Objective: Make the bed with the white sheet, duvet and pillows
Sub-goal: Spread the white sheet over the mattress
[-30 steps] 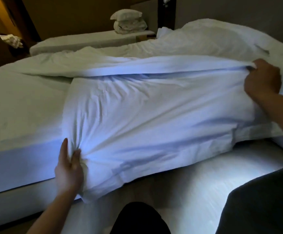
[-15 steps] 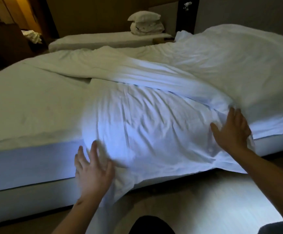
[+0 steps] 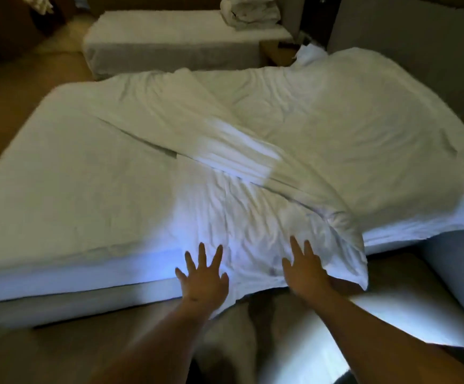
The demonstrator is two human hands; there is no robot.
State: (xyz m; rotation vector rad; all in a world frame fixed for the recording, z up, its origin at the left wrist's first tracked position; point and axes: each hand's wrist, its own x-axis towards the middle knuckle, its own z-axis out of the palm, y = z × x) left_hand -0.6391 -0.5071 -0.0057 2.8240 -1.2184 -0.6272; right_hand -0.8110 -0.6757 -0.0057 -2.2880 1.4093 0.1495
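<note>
A white duvet (image 3: 336,139) lies crumpled over the right half of the bed (image 3: 67,173), with a folded band running diagonally across the middle. Its near flap (image 3: 241,217) hangs over the mattress's front edge. My left hand (image 3: 201,275) lies flat with fingers spread at the flap's left edge, against the mattress side. My right hand (image 3: 304,268) presses flat on the flap, beside a bunched corner (image 3: 347,245). Neither hand grips cloth. A fitted white sheet covers the bare left half of the mattress.
A second bed (image 3: 169,40) stands behind, with stacked pillows (image 3: 248,9) at its right end. A wooden nightstand (image 3: 277,51) sits between the beds. Wooden floor runs along the near side; a dark headboard wall (image 3: 419,37) stands at the right.
My right hand let go of the raised duvet edge and came down left onto the flap. My left hand opened from a pinch and shifted right. The view rose and tilted down.
</note>
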